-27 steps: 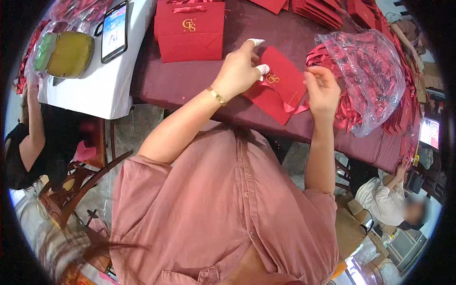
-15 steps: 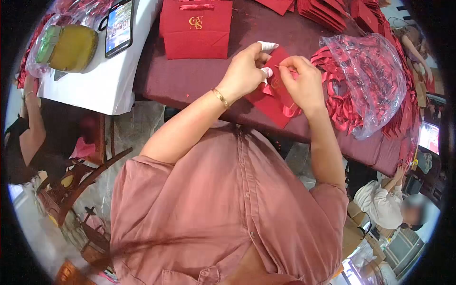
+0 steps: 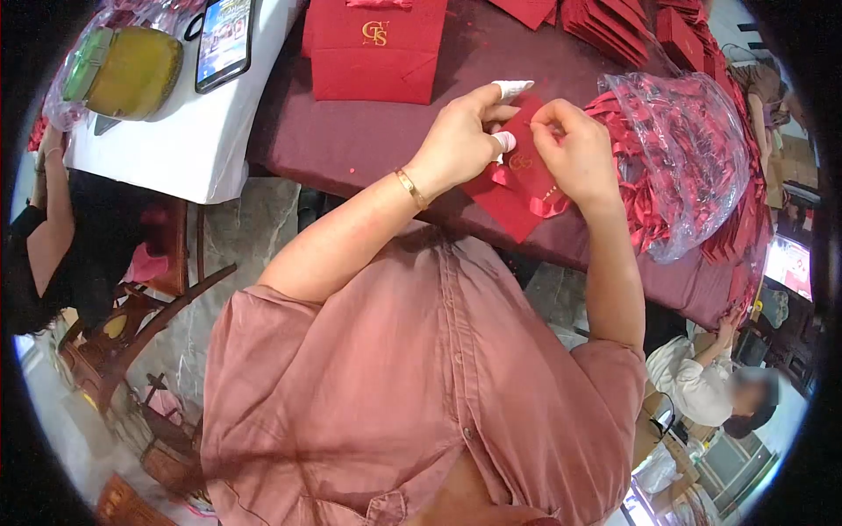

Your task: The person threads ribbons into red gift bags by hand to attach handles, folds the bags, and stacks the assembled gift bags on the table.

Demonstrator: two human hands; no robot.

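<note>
A flat red paper bag (image 3: pixel 517 206) with gold letters lies tilted at the table's front edge. My left hand (image 3: pixel 465 136), with white wraps on thumb and forefinger, holds its upper left side. My right hand (image 3: pixel 574 153) is over the bag's upper right edge, its thumb and forefinger pinched together; what they hold is too small to make out. A pink-red ribbon (image 3: pixel 548 207) hangs at the bag's lower right side. To the right lies a clear plastic bag of red ribbons (image 3: pixel 680 167).
A red gift bag (image 3: pixel 377 57) lies behind my left hand. Stacked red bags (image 3: pixel 605 26) are at the back right. On the white table (image 3: pixel 210 140) are a jar (image 3: pixel 136 72) and a phone (image 3: pixel 224 44). Co-workers (image 3: pixel 702 377) are at both sides.
My right hand has moved slightly right and uncovered the gold letters on the held bag. The whole view has shifted a little.
</note>
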